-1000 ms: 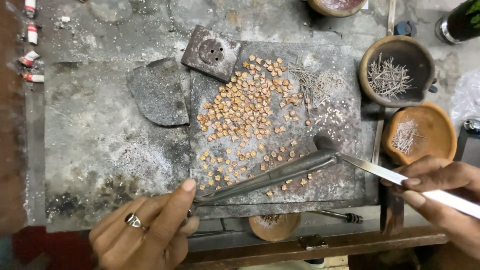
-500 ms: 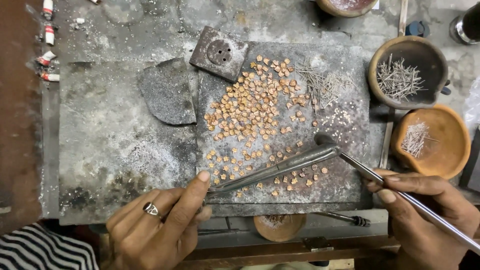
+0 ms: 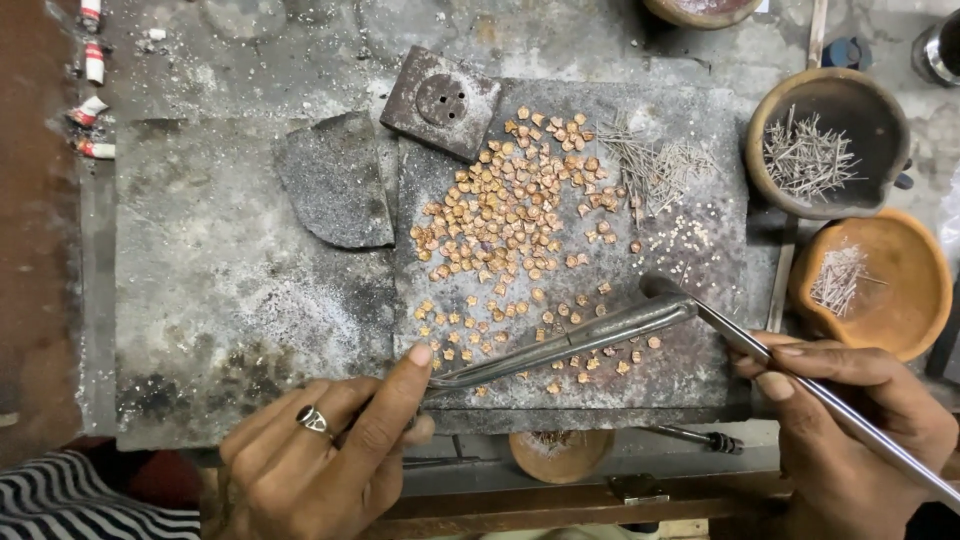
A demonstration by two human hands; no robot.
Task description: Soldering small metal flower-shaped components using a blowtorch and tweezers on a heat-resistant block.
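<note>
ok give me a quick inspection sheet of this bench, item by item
surface: grey slab, scorched and stained
job's things: small copper-coloured pieces scattered; tweezers lying over them
clutter: two clay bowls holding thin wires; loose wires; square metal block
grippers: left hand holds the tweezers; right hand holds a metal tube
cables: nothing seen
surroundings: striped cloth at lower left

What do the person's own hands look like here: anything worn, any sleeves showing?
Both are bare, without gloves. The left hand wears a ring with a dark stone. The right hand shows no ring and no sleeve. Black-and-white striped cloth lies at the lower left corner.
</note>
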